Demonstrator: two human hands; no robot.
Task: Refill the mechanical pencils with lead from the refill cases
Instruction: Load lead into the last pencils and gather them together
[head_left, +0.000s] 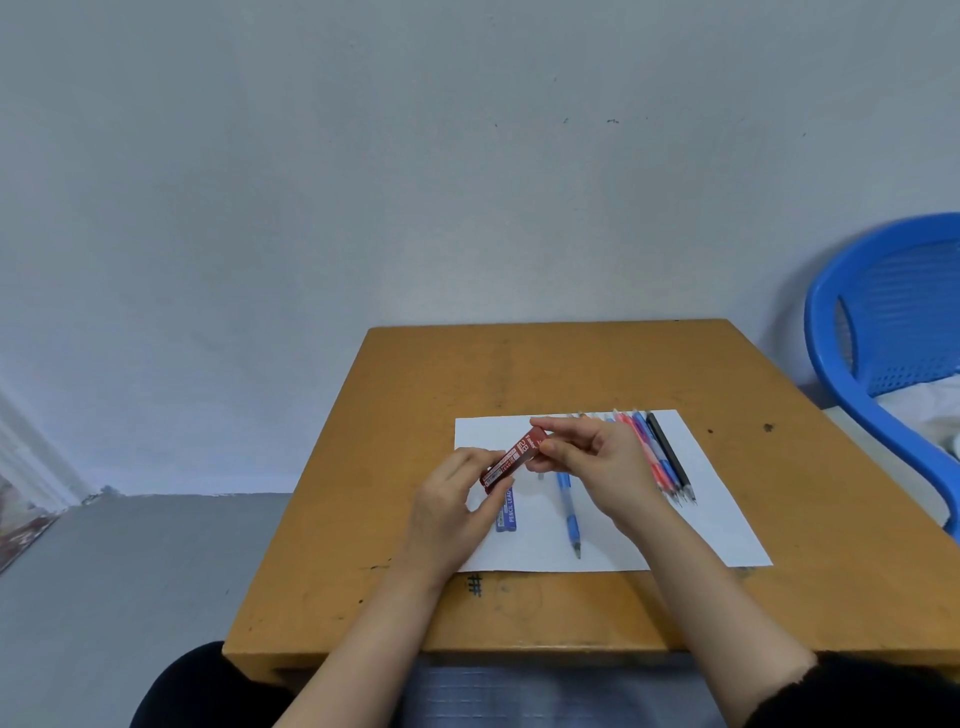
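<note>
Red refill case (511, 460) pinched at either end — left hand (457, 501), right hand (597, 460) — pencil row (662, 462) half-hidden.

The red lead case (511, 460) has "2B" on it in white. It has more small white words, but they are too blurry to read. The blue lead case (507, 514) says "PENCIL LEAD" in white letters. The desk (571, 364) has a black "##" mark drawn on it.
</note>
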